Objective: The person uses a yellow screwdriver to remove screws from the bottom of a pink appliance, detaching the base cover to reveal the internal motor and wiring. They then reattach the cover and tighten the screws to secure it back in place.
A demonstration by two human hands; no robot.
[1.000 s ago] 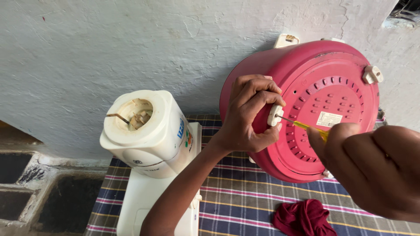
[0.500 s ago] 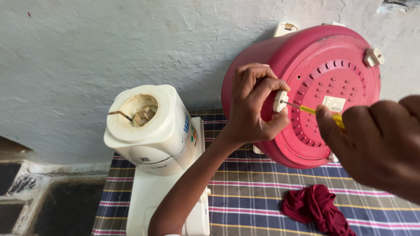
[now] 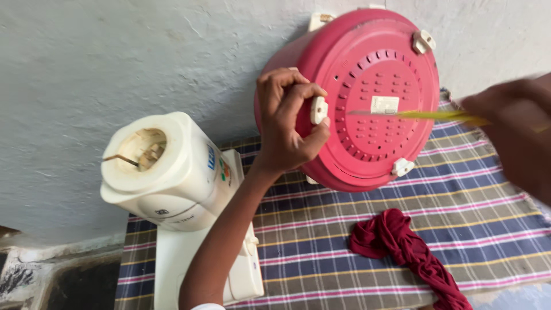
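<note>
On the checked cloth (image 3: 356, 224), against the grey plastered wall (image 3: 115, 63), a pink round appliance (image 3: 367, 97) is tipped on its side so its vented underside faces the camera. In the head view (the only one there is), the left hand (image 3: 287, 123) clamps the rim of that base, thumb and fingers closed around one of its small cream feet (image 3: 318, 110). The right hand (image 3: 513, 135), blurred at the frame's right edge, is closed on a yellow-handled screwdriver (image 3: 425, 115) whose thin shaft reaches across the middle of the base, its tip near the pale label (image 3: 384, 104) and short of the foot. Whether the tip touches the plastic I cannot tell.

To the left stands a cream mixer base (image 3: 172, 172), a thin stick poking from its top, and a crumpled maroon rag (image 3: 407, 247) lies on the cloth below the pink body.

The likeliest trouble, as I judge it: the appliance balances on its curved side, held by one hand only, so a push from the screwdriver could roll it or slide it along the cloth. A slipping tip would also run straight toward the left thumb.
</note>
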